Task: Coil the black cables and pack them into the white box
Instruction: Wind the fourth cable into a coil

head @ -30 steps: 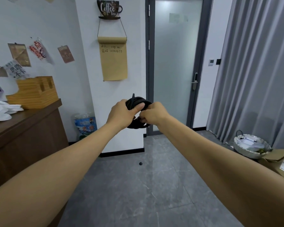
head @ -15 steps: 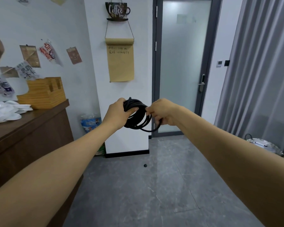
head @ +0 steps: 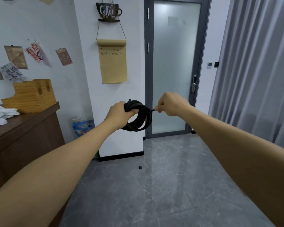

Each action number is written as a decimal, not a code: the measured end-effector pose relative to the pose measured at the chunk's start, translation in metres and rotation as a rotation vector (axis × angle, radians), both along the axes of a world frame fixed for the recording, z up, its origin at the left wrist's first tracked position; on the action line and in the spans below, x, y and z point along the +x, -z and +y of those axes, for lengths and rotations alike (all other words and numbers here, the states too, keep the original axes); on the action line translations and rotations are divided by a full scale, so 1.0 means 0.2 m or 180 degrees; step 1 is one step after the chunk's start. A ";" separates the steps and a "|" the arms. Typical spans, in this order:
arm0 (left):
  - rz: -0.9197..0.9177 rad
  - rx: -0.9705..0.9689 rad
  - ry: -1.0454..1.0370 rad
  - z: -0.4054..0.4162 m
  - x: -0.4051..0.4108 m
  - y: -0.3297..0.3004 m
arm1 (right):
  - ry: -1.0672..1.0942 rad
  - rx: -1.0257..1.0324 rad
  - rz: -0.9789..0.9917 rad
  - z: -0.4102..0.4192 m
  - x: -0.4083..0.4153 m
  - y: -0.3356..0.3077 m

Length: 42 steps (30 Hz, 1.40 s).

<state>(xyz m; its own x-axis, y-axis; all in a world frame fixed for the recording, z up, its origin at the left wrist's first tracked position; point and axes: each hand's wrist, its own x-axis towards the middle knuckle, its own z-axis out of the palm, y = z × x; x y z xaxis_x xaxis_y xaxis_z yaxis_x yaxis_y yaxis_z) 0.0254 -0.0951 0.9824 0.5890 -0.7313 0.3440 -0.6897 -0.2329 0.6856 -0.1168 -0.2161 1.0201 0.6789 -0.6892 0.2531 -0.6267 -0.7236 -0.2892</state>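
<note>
A coiled black cable (head: 140,121) hangs in the air in front of me at chest height. My left hand (head: 120,114) grips the top left of the coil, fingers wrapped through its loops. My right hand (head: 171,105) pinches the cable's loose end between thumb and fingers, just right of the coil, with a short taut stretch running back to it. No white box is in view.
A dark wooden counter (head: 23,128) stands at the left with white dishes (head: 0,113) and a wooden block holder (head: 31,95). Ahead are a white pillar and a frosted glass door (head: 172,71). Grey curtains (head: 256,71) hang at the right. A small black object (head: 140,167) lies on the grey floor.
My right hand has drawn away from the coil to the right, pulling the cable end out taut. The view has shifted left, so the basket at the right is out of sight.
</note>
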 end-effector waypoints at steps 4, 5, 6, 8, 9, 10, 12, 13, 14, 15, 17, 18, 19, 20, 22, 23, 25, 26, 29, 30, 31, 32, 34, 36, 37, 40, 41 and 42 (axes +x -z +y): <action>0.1076 -0.0344 0.0639 -0.02 -0.03 0.01 | -0.0202 0.0069 -0.0457 -0.06 -0.11 0.02; 0.1243 -0.0400 0.0755 -0.03 -0.03 0.01 | -0.0208 0.0155 -0.0570 -0.08 -0.13 0.04; 0.1392 -0.0458 0.0850 -0.04 -0.05 0.01 | -0.0208 0.0263 -0.0689 -0.09 -0.15 0.06; 0.1669 -0.0567 0.1078 -0.05 -0.09 0.00 | -0.0201 0.0521 -0.0936 -0.13 -0.19 0.10; 0.1815 -0.0615 0.1191 -0.06 -0.11 -0.01 | -0.0205 0.0636 -0.1080 -0.14 -0.21 0.12; 0.1949 -0.0662 0.1286 -0.07 -0.14 -0.01 | -0.0218 0.0763 -0.1258 -0.14 -0.22 0.14; 0.2226 -0.0790 0.1411 -0.09 -0.18 -0.01 | -0.0317 0.1035 -0.1699 -0.14 -0.25 0.15; 0.2380 -0.0868 0.1452 -0.11 -0.19 -0.01 | -0.0371 0.1124 -0.1922 -0.14 -0.26 0.15; 0.2518 -0.0939 0.1488 -0.13 -0.19 -0.01 | -0.0404 0.1168 -0.2093 -0.14 -0.27 0.15; 0.2623 -0.0984 0.1515 -0.15 -0.20 -0.01 | -0.0421 0.1213 -0.2204 -0.15 -0.28 0.15; 0.2758 -0.1033 0.1571 -0.18 -0.21 0.00 | -0.0463 0.1444 -0.2377 -0.16 -0.28 0.16; 0.2824 -0.1058 0.1597 -0.20 -0.22 0.00 | -0.0497 0.1628 -0.2496 -0.16 -0.28 0.17; 0.2880 -0.1084 0.1608 -0.22 -0.23 0.00 | -0.0544 0.1812 -0.2645 -0.17 -0.27 0.17; 0.2909 -0.1117 0.1603 -0.23 -0.24 0.00 | -0.0603 0.1973 -0.2791 -0.17 -0.27 0.18; 0.2894 -0.1181 0.1567 -0.27 -0.25 0.00 | -0.0670 0.2127 -0.2947 -0.16 -0.26 0.18; 0.2867 -0.1196 0.1552 -0.28 -0.25 -0.01 | -0.0672 0.2169 -0.2973 -0.16 -0.26 0.18; 0.2813 -0.1204 0.1560 -0.30 -0.27 -0.02 | -0.0596 0.2302 -0.2992 -0.16 -0.26 0.18; 0.2783 -0.1206 0.1574 -0.31 -0.28 -0.02 | -0.0537 0.2421 -0.2994 -0.15 -0.27 0.18; 0.2635 -0.1173 0.1569 -0.34 -0.31 -0.03 | -0.0521 0.2698 -0.2876 -0.16 -0.31 0.16; 0.2604 -0.1174 0.1567 -0.36 -0.32 -0.03 | -0.0541 0.2654 -0.2769 -0.16 -0.32 0.16; 0.2599 -0.1181 0.1571 -0.37 -0.33 -0.02 | -0.0528 0.2539 -0.2639 -0.15 -0.32 0.16; 0.2601 -0.1185 0.1583 -0.39 -0.34 -0.02 | -0.0479 0.2390 -0.2532 -0.14 -0.32 0.16; 0.2500 -0.1201 0.1588 -0.42 -0.35 -0.02 | -0.0324 0.2206 -0.2606 -0.14 -0.29 0.17; 0.2173 -0.1176 0.1545 -0.45 -0.35 -0.03 | -0.0266 0.2284 -0.2867 -0.14 -0.28 0.18; 0.1981 -0.1154 0.1521 -0.45 -0.35 -0.03 | -0.0281 0.2374 -0.2931 -0.14 -0.29 0.18; 0.1732 -0.1116 0.1515 -0.47 -0.33 0.01 | -0.0359 0.2668 -0.3019 -0.14 -0.30 0.18; 0.1734 -0.1115 0.1535 -0.46 -0.33 0.03 | -0.0422 0.2816 -0.3085 -0.14 -0.31 0.19; 0.1738 -0.1133 0.1555 -0.46 -0.33 0.04 | -0.0496 0.2971 -0.3159 -0.14 -0.31 0.20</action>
